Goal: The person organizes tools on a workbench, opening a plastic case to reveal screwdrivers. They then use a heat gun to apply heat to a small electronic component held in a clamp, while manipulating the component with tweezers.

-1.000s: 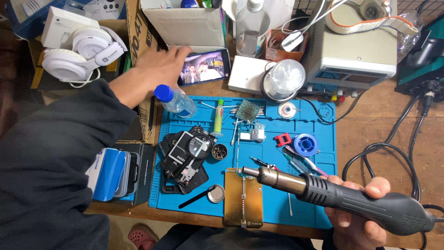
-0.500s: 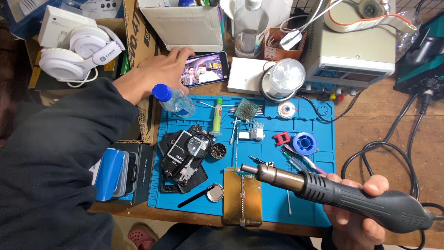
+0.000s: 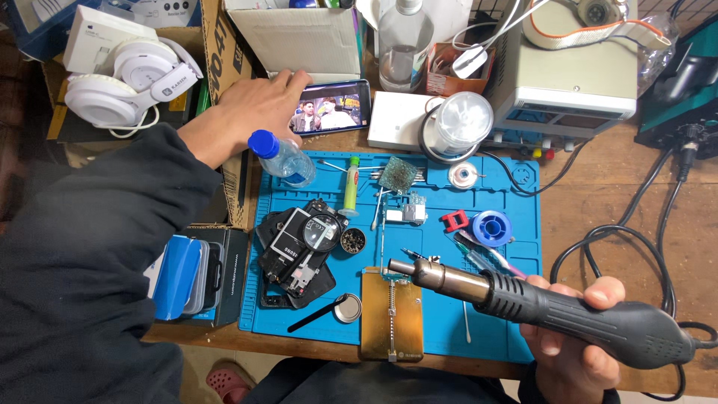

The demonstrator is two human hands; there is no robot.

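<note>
My right hand [image 3: 572, 340] grips the black handle of a hot air gun [image 3: 523, 303]. Its metal nozzle points left, just above the top of a brass board holder [image 3: 391, 314] on the blue work mat [image 3: 516, 333]. My left hand [image 3: 250, 108] reaches far forward in a dark sleeve, fingers resting on the left end of a smartphone [image 3: 333, 106] that lies flat with a video on its screen. A small bottle with a blue cap [image 3: 280, 158] lies just under that hand.
A dismantled black phone [image 3: 299, 251] with a magnifier lies left on the mat, next to a round tin [image 3: 352, 240], a green tube [image 3: 351, 187], a blue solder spool [image 3: 492, 227] and a small circuit board [image 3: 398, 174]. White headphones [image 3: 127, 82] sit far left, a grey power unit [image 3: 572, 86] far right.
The hot air gun's nozzle has shifted slightly left and down over the brass holder. My left hand stays on the smartphone.
</note>
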